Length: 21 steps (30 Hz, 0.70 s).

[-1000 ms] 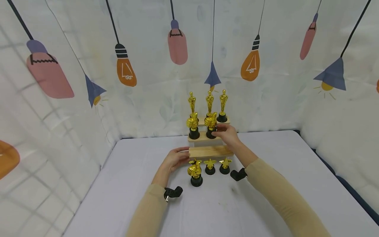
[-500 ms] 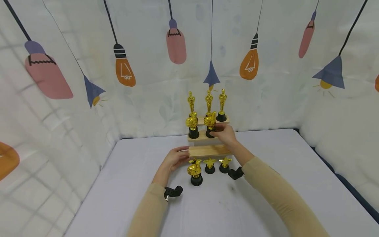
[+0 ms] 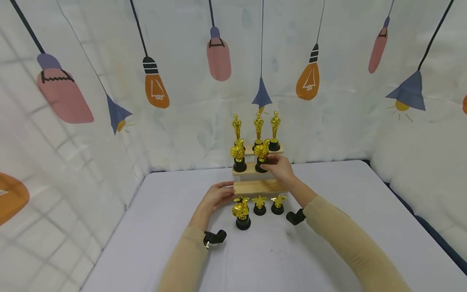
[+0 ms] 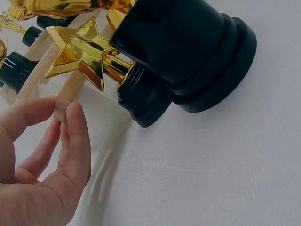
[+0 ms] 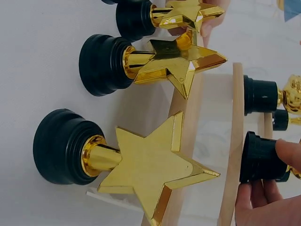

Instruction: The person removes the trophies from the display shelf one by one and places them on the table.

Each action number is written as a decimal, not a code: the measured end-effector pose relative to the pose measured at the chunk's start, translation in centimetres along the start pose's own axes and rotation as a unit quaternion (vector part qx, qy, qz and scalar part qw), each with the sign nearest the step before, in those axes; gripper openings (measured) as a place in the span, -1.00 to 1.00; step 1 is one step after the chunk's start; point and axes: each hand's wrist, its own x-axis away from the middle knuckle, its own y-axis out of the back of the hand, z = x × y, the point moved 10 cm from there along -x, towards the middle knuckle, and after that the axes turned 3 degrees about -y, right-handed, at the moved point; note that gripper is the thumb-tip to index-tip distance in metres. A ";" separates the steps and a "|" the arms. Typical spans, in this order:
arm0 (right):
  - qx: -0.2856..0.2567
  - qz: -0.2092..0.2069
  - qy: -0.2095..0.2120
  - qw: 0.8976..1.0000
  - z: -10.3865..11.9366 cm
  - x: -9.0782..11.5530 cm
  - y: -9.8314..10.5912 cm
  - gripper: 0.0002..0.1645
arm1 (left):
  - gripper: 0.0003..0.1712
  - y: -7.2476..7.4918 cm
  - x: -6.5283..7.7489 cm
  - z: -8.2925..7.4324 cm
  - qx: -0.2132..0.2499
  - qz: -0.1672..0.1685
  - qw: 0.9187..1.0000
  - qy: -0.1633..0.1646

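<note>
Three wooden shelves [image 3: 257,187] on white cloth [image 3: 153,227], lamp-print backdrop [image 3: 193,129] behind.

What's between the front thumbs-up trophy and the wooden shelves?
A gold star trophy, clearest in the left wrist view, near where the left hand pinches the shelf.

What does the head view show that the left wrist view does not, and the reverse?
Only the head view: the right hand, gripping a thumb trophy, and lamps printed on the backdrop.
Only the left wrist view: the black base of the left star, which the front trophy hides in the head view.
Both: the left hand at the end of the bottom shelf, and the front trophy.
</note>
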 end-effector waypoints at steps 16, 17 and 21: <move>0.036 0.034 0.017 0.999 0.5 2.9 1.0 -0.39 | -0.42 0.0 -0.1 0.1 -0.002 -0.006 1.000 0.009; 0.036 0.037 0.019 0.998 0.5 3.1 1.1 -0.39 | -0.42 0.0 -0.1 0.1 -0.002 -0.007 1.000 0.009; 0.035 0.051 0.025 0.998 0.1 4.1 1.5 -0.40 | -0.43 0.0 0.0 0.4 -0.001 -0.006 1.000 0.010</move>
